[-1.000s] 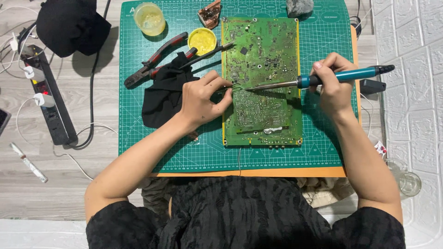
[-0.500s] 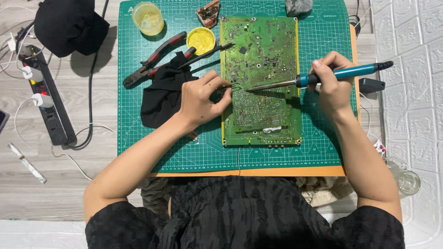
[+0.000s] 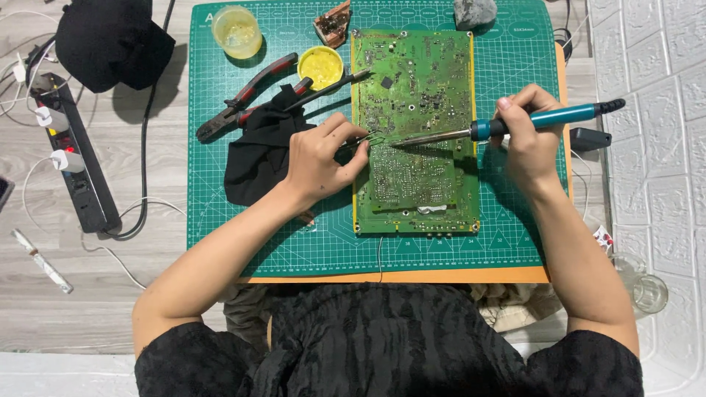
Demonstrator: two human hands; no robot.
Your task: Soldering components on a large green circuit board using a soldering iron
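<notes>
Head view: soldering iron (image 3: pixel 515 122) in right hand (image 3: pixel 528 140).

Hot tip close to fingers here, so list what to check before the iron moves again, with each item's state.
1. Right hand grips the soldering iron on its blue handle, clear of the metal shaft: ok.
2. Iron tip rests on the circuit board near its left edge: ok.
3. Left hand fingertips sit very near the tip, holding what looks like thin wire: not ok, close to heat.
4. Board lies flat on the green cutting mat: ok.
5. Black cloth lies under the left hand, away from the tip: ok.
6. Whether the joint is molten: cannot tell.
</notes>
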